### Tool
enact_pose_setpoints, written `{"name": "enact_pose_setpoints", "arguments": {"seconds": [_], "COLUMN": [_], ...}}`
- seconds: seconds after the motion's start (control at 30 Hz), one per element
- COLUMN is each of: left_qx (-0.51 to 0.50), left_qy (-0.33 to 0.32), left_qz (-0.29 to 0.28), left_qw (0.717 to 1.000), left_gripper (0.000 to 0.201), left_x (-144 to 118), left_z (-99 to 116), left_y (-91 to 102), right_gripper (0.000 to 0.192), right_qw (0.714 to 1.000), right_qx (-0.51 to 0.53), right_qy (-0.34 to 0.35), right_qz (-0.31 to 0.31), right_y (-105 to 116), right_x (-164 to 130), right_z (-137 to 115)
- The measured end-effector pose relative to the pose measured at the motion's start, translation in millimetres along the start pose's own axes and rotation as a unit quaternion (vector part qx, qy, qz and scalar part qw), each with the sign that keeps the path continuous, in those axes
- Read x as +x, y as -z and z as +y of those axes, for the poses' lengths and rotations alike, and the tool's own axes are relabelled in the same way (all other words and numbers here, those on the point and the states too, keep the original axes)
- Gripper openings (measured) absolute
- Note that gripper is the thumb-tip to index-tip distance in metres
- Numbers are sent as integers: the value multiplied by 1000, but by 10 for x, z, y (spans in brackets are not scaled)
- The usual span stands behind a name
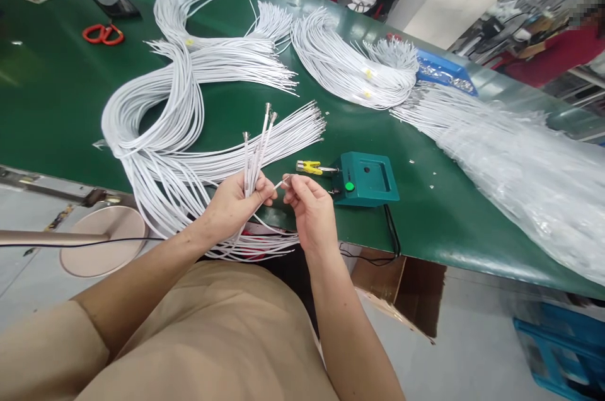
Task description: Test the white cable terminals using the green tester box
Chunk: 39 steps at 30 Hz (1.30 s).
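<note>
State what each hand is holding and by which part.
Left hand grips a small bunch of white wires near their lower part, metal-tipped ends pointing up. Right hand pinches the tip of a single white wire.

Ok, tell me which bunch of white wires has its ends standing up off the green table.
The small bunch of white wires gripped in the left hand: its metal-tipped ends point upward, while every other bundle lies flat.

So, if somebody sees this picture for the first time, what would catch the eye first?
Probably the big bundles of white wires sprawled across the green table. Next, at the near edge, the left hand grips a small bunch of wires pointing upward, while the right hand pinches a single wire end beside it. Just right of the hands sits a small green box with a yellow clip attached.
</note>
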<state>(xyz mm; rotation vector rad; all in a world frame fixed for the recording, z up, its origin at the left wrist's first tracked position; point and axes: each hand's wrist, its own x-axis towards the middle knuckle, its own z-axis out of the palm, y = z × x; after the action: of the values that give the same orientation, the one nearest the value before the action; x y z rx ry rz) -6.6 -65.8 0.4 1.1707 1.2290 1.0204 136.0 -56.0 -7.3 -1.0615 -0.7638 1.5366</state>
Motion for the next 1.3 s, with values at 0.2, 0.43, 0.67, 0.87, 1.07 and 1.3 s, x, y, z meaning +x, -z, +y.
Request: {"name": "enact_pose_setpoints", "arguments": {"seconds": [0.2,0.43,0.67,0.87,1.07,1.3], "left_qx": [10,16,22,-136,-269,-206], "left_qy": [-16,-31,-24,96,195,132], "left_qz": [-2,12,7,-100,-149,-98], "left_qw": [1000,999,999,981,932,965], "left_gripper": [25,23,16,42,37,45], "left_x": [21,61,55,114,300,501], "left_z": [-37,-96,-53,12,69,-67], "left_y": [14,45,28,22,-5,-119], "right_gripper": [10,14,21,24,31,22], "right_qw": [998,996,982,874,612,571], "right_qx": [-60,-84,-184,-422,-685,-758], "right_qy": [-1,-37,21,242,392,307], "right_qz": [10,1,-49,8,-51,-70], "right_y": [-9,-3,-48,13,220,485], "right_x": [23,15,33,44,180,475], "right_z": [-42,-69,-100,87,15,-516]}}
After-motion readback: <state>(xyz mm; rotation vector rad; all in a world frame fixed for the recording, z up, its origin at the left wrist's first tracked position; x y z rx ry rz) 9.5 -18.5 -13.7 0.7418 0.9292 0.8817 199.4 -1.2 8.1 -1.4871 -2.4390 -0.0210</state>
